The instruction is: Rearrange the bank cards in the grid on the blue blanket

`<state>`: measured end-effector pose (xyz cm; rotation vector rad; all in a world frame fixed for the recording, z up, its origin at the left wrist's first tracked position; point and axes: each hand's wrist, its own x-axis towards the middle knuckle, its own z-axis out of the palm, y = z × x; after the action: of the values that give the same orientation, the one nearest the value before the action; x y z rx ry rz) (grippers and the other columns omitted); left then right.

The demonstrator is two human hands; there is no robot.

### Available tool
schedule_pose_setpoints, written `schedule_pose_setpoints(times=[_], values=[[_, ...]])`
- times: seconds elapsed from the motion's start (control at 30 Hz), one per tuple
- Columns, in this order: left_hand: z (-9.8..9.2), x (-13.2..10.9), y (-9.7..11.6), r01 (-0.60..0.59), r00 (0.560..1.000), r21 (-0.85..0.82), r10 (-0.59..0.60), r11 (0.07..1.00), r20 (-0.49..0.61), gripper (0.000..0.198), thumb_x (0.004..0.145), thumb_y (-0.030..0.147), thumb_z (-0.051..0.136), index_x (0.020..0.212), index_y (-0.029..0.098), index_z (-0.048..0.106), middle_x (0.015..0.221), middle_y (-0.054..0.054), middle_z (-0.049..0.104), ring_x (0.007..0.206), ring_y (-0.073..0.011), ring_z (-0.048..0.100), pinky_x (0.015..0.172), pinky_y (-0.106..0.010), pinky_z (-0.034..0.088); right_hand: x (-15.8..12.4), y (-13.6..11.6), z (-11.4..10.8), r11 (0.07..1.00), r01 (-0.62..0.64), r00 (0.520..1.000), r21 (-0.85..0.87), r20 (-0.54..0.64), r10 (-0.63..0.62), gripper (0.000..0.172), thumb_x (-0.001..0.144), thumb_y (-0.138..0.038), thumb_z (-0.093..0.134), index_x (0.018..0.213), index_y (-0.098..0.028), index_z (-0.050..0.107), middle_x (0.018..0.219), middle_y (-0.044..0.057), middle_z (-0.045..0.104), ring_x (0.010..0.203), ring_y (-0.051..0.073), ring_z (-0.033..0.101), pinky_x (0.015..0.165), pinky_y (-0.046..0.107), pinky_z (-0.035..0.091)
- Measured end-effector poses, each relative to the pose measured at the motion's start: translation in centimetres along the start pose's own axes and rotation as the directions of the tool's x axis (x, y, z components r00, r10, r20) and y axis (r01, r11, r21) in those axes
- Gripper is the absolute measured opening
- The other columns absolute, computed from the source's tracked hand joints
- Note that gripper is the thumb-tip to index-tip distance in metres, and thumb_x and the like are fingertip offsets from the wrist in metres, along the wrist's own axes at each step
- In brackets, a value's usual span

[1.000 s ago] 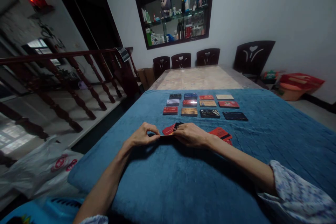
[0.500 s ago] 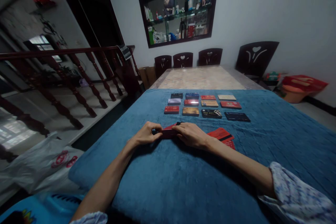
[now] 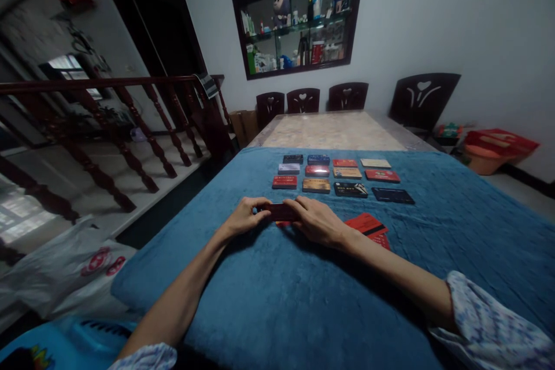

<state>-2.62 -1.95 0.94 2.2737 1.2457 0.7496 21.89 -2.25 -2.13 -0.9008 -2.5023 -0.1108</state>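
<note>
My left hand [image 3: 245, 218] and my right hand [image 3: 318, 221] meet over the blue cloth [image 3: 303, 289] and pinch a small stack of red cards [image 3: 280, 211] between them, one hand at each end. The stack stands on its long edge, squared up. Loose red cards [image 3: 369, 226] lie just right of my right wrist. Beyond my hands, several cards [image 3: 342, 176] are laid out face up in three neat rows.
The bare marble tabletop [image 3: 332, 130] stretches past the cloth to dark wooden chairs [image 3: 347, 95]. A wooden stair railing [image 3: 130, 127] runs at left. White plastic bags [image 3: 73, 269] sit at lower left. A red basin [image 3: 494, 150] stands at right.
The fanned red cards between my hands have been pushed together into one upright stack. Both hands have shifted slightly forward.
</note>
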Motion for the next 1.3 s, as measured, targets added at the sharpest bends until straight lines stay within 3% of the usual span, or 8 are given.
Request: schedule_pose_setpoints(times=[0.23, 0.47, 0.7, 0.87, 1.03, 1.3], values=[[0.9, 0.5, -0.5, -0.053, 0.998, -0.044, 0.052, 0.998, -0.033, 0.020, 0.085, 0.017, 0.061, 0.101, 0.015, 0.073, 0.097, -0.005, 0.076, 0.088, -0.0179, 0.069, 0.089, -0.031, 0.053, -0.1, 0.5, 0.4, 0.994, 0.037, 0.992, -0.099, -0.119, -0.049, 0.038, 0.091, -0.012, 0.046, 0.129, -0.012, 0.050, 0.106, 0.014, 0.060, 0.090, 0.022, 0.055, 0.079, 0.036, 0.050], [1.5, 1.2, -1.0, -0.076, 0.992, -0.075, 0.067, 0.994, -0.111, 0.022, 0.084, 0.013, 0.061, 0.103, 0.013, 0.073, 0.101, -0.008, 0.076, 0.093, -0.0198, 0.070, 0.092, -0.034, 0.053, 0.1, 0.9, 0.8, 0.992, 0.041, 0.979, -0.120, -0.196, -0.064, 0.043, 0.091, -0.009, 0.043, 0.133, -0.013, 0.047, 0.115, 0.017, 0.056, 0.095, 0.023, 0.055, 0.080, 0.039, 0.052], [1.7, 2.0, -0.9, -0.122, 0.985, -0.076, 0.111, 0.990, -0.135, 0.027, 0.085, 0.012, 0.060, 0.110, 0.014, 0.070, 0.106, -0.007, 0.075, 0.095, -0.0199, 0.070, 0.093, -0.033, 0.054, 0.4, 1.7, 0.9, 0.977, 0.063, 0.952, -0.204, -0.282, -0.120, 0.041, 0.092, -0.014, 0.048, 0.134, -0.011, 0.046, 0.110, 0.017, 0.056, 0.093, 0.026, 0.054, 0.077, 0.039, 0.053], [1.6, 2.6, -1.3, -0.230, 0.959, 0.060, 0.237, 0.971, -0.158, 0.046, 0.083, 0.009, 0.061, 0.128, 0.018, 0.060, 0.118, -0.009, 0.070, 0.102, -0.0207, 0.067, 0.098, -0.039, 0.053, 0.7, 2.1, 0.3, 0.979, 0.051, 0.951, -0.198, -0.291, -0.109, 0.044, 0.091, -0.019, 0.052, 0.134, -0.010, 0.047, 0.111, 0.018, 0.055, 0.096, 0.027, 0.053, 0.082, 0.042, 0.053], [1.0, 3.2, -1.3, -0.377, 0.909, 0.237, 0.406, 0.895, -0.090, 0.054, 0.085, 0.012, 0.061, 0.137, 0.018, 0.049, 0.127, -0.012, 0.060, 0.117, -0.0245, 0.059, 0.104, -0.044, 0.050, 1.5, 2.4, -0.3, 0.984, 0.001, 0.963, -0.180, -0.265, -0.050, 0.044, 0.086, -0.015, 0.053, 0.130, -0.011, 0.048, 0.109, 0.017, 0.055, 0.093, 0.026, 0.053, 0.079, 0.041, 0.052], [-0.2, 5.2, -1.7, -0.354, 0.900, 0.446, 0.429, 0.822, -0.077, 0.064, 0.084, 0.014, 0.061, 0.145, 0.013, 0.041, 0.133, -0.019, 0.050, 0.124, -0.0320, 0.050, 0.105, -0.051, 0.045, 3.5, 4.0, -1.6, 0.991, 0.001, 0.973, -0.134, -0.230, -0.032, 0.048, 0.080, -0.010, 0.053, 0.128, -0.014, 0.048, 0.108, 0.014, 0.052, 0.095, 0.026, 0.050, 0.080, 0.040, 0.049]])
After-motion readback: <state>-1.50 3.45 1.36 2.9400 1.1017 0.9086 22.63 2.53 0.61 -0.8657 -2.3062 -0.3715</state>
